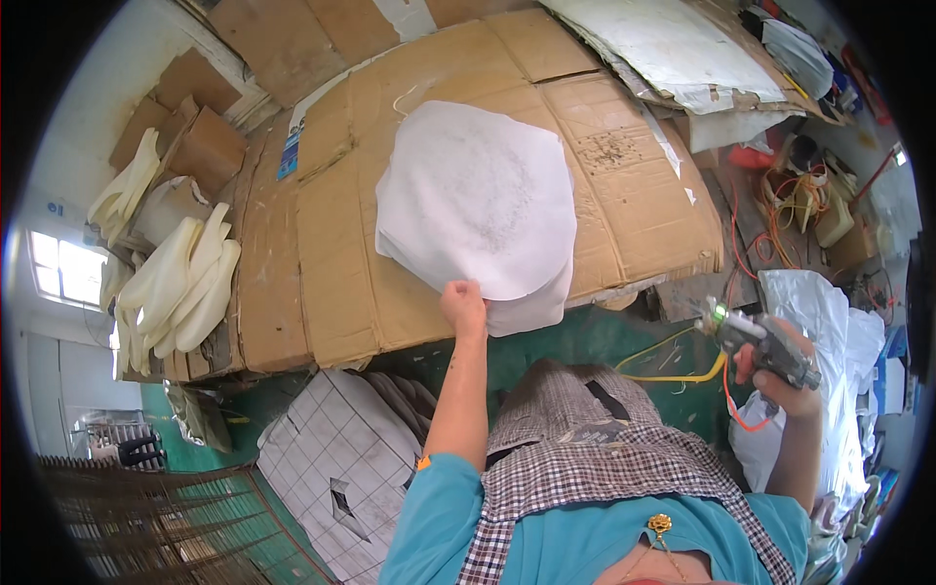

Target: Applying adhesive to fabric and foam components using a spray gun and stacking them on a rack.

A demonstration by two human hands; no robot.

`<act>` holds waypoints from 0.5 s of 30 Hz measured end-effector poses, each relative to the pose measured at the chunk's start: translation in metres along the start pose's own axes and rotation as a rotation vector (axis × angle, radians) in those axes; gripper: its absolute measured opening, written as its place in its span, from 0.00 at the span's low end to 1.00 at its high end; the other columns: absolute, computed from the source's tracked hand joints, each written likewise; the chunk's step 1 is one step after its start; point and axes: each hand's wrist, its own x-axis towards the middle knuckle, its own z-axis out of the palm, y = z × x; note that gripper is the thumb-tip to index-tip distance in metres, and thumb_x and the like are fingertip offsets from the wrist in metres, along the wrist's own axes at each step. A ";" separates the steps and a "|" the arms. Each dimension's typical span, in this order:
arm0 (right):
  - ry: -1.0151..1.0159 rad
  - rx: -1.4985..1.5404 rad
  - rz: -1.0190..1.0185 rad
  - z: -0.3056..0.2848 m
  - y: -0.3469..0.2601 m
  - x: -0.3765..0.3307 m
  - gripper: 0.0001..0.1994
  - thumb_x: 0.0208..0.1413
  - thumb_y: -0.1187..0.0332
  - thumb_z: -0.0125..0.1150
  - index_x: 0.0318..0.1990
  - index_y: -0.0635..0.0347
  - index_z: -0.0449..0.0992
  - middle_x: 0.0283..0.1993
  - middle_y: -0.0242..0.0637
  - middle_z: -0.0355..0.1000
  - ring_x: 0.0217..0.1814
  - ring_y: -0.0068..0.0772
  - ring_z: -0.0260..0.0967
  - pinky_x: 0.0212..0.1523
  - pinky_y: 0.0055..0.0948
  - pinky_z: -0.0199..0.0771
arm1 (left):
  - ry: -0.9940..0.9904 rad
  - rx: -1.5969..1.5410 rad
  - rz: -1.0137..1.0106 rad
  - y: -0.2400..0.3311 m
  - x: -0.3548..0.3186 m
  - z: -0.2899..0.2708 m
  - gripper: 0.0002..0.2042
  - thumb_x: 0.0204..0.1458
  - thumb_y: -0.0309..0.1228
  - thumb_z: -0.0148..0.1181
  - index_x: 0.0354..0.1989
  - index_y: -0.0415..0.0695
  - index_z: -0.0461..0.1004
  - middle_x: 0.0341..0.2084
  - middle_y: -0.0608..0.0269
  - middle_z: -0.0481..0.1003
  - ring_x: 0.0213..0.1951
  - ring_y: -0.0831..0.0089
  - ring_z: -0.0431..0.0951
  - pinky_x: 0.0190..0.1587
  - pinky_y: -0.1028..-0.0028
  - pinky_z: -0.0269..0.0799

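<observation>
A stack of white, flexible sheets [419,195] with rounded outlines lies on the cardboard-covered table, in front of me. Grey speckles are scattered over the middle of the top sheet. My left hand [464,308] pinches the near edge of that sheet, its fingers closed on the rim. Out to the right, well away from the sheets, my right hand [795,390] grips a spray gun [756,336] with a metal nozzle end. An orange hose [733,409] hangs from the gun.
Cardboard [331,244] covers the table. Cream-coloured curved foam pieces [175,283] are piled at the left end. A thick yellow hose [682,377] runs near the floor. White plastic sheeting [829,361] hangs at the right, below tangled orange cords [795,200]. A wire rack [166,526] stands lower left.
</observation>
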 end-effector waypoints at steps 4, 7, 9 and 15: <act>0.243 -0.009 -0.053 0.011 0.000 0.021 0.26 0.42 0.64 0.62 0.48 0.67 0.63 0.27 0.36 0.67 0.29 0.28 0.67 0.38 0.30 0.67 | 0.080 -0.483 -0.244 0.007 -0.013 0.013 0.13 0.44 0.26 0.57 0.38 0.37 0.63 0.33 0.55 0.70 0.30 0.65 0.73 0.25 0.67 0.71; 0.293 -0.014 -0.030 0.008 0.001 0.022 0.20 0.45 0.65 0.59 0.45 0.66 0.64 0.28 0.35 0.66 0.30 0.29 0.67 0.41 0.31 0.66 | -0.143 -0.730 -0.425 0.012 -0.021 0.017 0.20 0.45 0.23 0.56 0.46 0.39 0.56 0.40 0.55 0.67 0.32 0.62 0.72 0.26 0.66 0.72; 0.200 0.063 -0.008 0.008 0.004 0.019 0.24 0.48 0.58 0.58 0.46 0.66 0.63 0.31 0.36 0.66 0.32 0.31 0.67 0.42 0.32 0.66 | -0.111 -0.746 -0.401 0.025 -0.024 0.026 0.19 0.44 0.20 0.53 0.46 0.42 0.58 0.41 0.57 0.67 0.36 0.63 0.72 0.30 0.65 0.72; 0.151 0.108 -0.009 0.012 -0.002 0.015 0.27 0.47 0.57 0.60 0.49 0.68 0.62 0.34 0.39 0.68 0.33 0.31 0.67 0.39 0.32 0.68 | -0.319 -1.110 0.168 0.134 -0.018 -0.066 0.20 0.47 0.29 0.48 0.50 0.37 0.62 0.47 0.53 0.67 0.49 0.59 0.68 0.53 0.61 0.63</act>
